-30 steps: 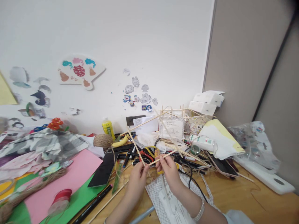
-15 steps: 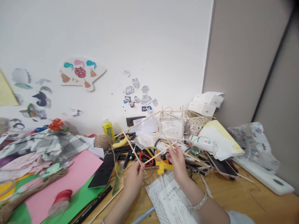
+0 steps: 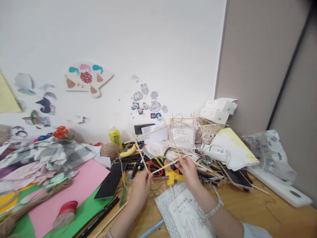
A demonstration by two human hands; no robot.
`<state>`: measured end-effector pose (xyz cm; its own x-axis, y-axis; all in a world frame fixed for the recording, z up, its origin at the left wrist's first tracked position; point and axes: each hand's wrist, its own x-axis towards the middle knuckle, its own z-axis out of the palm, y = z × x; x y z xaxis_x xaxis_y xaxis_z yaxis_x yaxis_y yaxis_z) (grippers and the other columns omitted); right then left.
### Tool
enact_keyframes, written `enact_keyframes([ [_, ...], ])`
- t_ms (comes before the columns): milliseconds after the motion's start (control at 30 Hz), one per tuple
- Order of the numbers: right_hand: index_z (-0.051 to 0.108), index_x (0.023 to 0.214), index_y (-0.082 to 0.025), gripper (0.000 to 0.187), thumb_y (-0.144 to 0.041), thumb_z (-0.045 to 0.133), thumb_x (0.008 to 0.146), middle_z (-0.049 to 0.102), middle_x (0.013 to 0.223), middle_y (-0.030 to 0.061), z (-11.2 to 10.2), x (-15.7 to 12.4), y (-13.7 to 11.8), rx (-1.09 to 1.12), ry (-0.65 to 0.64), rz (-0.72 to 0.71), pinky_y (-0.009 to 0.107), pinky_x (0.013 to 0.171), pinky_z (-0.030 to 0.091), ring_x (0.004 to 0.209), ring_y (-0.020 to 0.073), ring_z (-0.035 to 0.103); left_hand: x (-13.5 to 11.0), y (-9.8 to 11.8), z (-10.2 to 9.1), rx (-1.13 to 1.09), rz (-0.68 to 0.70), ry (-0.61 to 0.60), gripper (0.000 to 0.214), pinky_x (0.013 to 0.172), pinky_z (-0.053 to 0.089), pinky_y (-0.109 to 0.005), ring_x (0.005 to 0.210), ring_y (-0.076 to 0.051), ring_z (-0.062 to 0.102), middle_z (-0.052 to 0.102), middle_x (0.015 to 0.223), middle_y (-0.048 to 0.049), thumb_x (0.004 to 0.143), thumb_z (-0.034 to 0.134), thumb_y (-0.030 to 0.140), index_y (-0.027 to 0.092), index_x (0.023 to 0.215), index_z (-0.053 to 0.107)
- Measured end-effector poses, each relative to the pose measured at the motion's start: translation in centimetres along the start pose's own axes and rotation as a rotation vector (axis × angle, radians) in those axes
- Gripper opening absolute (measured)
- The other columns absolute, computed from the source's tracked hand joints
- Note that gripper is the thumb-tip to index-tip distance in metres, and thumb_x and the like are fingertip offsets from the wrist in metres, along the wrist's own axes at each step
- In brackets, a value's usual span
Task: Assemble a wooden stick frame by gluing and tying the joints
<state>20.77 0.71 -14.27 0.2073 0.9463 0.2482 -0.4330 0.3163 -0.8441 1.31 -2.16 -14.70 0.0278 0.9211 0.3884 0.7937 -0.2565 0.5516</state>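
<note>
Between my hands hangs a four-sided frame of thin wooden sticks [image 3: 141, 152], its ends crossing at the corners. My left hand [image 3: 141, 186] pinches the lower left corner. The lower right corner is held between the fingers of my right hand [image 3: 187, 169]. Just below the frame lies a yellow glue gun [image 3: 171, 177]. Under my right wrist is a drawn sheet with a patterned border [image 3: 163, 201]. Red-handled scissors [image 3: 158, 171] show behind the frame's lower stick.
A black phone [image 3: 110, 180] and pink paper [image 3: 71, 188] lie left, with a red spool [image 3: 66, 213]. Behind stand a twine ball [image 3: 109, 150], a yellow bottle [image 3: 115, 137] and a bordered card [image 3: 183, 137]. A white power strip [image 3: 284, 190] sits right.
The stick frame has tilted, its upper side dropping a little and its right upright coming into clearer view. Both hands keep hold of the same corners.
</note>
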Motion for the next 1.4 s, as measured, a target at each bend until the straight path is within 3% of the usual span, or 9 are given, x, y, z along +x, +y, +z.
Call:
enact_keyframes([
  [233,0.058,0.071,-0.02,0.034,-0.05,0.072,0.065,0.068,0.072,0.0002,-0.1,0.1,0.2,0.004,-0.025,-0.018,0.026,0.058,0.046,0.055,0.0108,0.052,0.5,-0.7,-0.3,0.03,0.013,-0.035,0.028,0.063,0.037,-0.027,0.068,-0.019,0.056,0.063,0.07,-0.0049,0.084,0.042,0.035,0.018,0.069,0.058],
  [533,0.058,0.068,-0.019,0.03,-0.047,0.07,0.068,0.066,0.068,-0.0011,-0.2,0.1,-0.2,0.019,-0.034,-0.025,0.025,0.059,0.045,0.056,0.0107,0.052,0.1,0.3,-0.6,-0.017,0.028,-0.029,0.03,0.061,0.04,-0.027,0.065,-0.018,0.056,0.062,0.069,-0.0036,0.083,0.04,0.034,0.018,0.066,0.057],
  [1400,0.062,0.069,-0.018,0.034,-0.052,0.069,0.068,0.07,0.075,0.0034,-0.4,0.2,-0.3,0.017,-0.044,0.029,0.026,0.059,0.048,0.057,0.0121,0.054,-0.1,0.5,-0.8,-0.124,0.033,0.006,0.031,0.066,0.043,-0.03,0.072,-0.021,0.059,0.064,0.074,-0.0056,0.084,0.04,0.038,0.018,0.069,0.059],
])
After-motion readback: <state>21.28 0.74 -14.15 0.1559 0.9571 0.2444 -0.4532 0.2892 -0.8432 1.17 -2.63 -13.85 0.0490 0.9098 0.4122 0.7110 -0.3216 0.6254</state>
